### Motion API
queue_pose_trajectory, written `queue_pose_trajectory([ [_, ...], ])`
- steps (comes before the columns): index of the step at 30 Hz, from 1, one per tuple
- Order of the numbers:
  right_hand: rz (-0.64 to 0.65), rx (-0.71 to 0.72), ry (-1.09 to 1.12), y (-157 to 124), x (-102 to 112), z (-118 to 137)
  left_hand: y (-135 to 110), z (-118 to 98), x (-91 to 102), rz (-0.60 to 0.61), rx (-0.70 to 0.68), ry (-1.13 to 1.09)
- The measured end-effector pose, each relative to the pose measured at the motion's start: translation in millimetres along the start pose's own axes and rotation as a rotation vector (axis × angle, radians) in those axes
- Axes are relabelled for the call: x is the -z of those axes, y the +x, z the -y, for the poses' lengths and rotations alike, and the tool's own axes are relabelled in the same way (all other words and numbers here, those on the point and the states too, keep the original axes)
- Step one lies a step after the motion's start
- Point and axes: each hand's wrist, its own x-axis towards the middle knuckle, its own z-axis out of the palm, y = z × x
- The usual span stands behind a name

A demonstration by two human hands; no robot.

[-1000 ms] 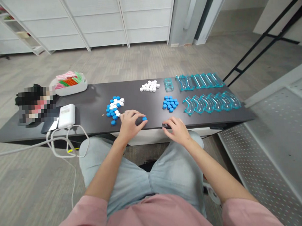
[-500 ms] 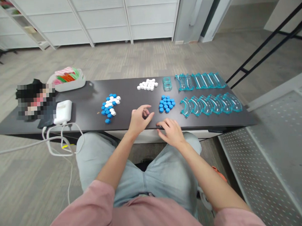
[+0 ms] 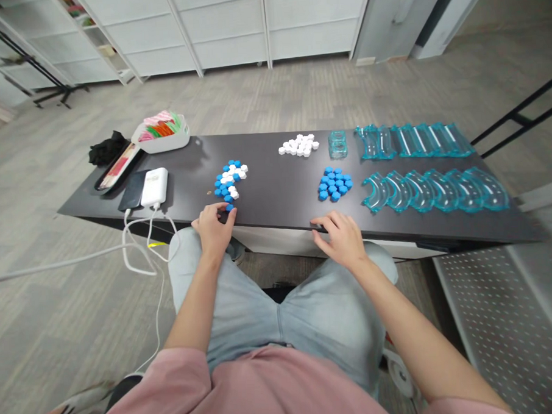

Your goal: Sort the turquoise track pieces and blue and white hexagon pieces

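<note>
My left hand is at the near edge of the dark table, fingers curled in a pinch on a blue hexagon piece. That piece lies at the near end of a mixed cluster of blue and white hexagon pieces. My right hand rests on the table's front edge with fingers spread and holds nothing. A pile of blue hexagons lies just beyond it. A pile of white hexagons sits farther back.
Clear teal straight track pieces and curved ones fill the table's right side, with a small teal box. At the left are a white power bank, a phone, a bin of coloured pieces and hanging cables.
My left hand went right toward the blue pile, then came back left to the mixed cluster. The view has shifted, so the table sits further right. My right hand stayed on the edge.
</note>
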Motion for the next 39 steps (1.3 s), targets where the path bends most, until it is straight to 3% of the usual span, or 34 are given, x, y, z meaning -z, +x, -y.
queue_pose_trajectory([
  [3,0.018,0.001,-0.014,1,2,2,-10,-31,-10.3,0.104,-0.122,-0.075],
  [8,0.08,-0.016,-0.061,3,5,4,-11,-101,-40.3,0.392,-0.354,-0.173],
  [12,0.132,-0.019,-0.081,4,8,5,0,-151,-70.5,0.439,-0.43,-0.261],
  [15,0.154,-0.016,-0.099,4,8,5,6,-173,-88.6,0.453,-0.398,-0.312],
  [19,0.175,-0.017,-0.114,5,8,5,11,-180,-99.9,0.464,-0.389,-0.375],
  [23,0.146,0.005,-0.096,3,9,5,7,-163,-93.6,0.446,-0.403,-0.495],
  [25,0.128,0.011,-0.075,2,9,5,3,-143,-83.8,0.343,-0.416,-0.498],
  [29,0.101,0.014,-0.041,0,8,3,1,-80,-56.1,0.013,-0.349,-0.308],
  [32,0.07,0.027,-0.04,0,7,2,7,-28,-36.1,-0.137,-0.212,-0.205],
  [35,0.058,0.032,-0.057,0,6,2,16,6,-24.3,-0.174,-0.103,-0.168],
  [39,0.07,0.03,-0.079,0,8,2,26,15,-21.6,-0.131,-0.1,-0.16],
])
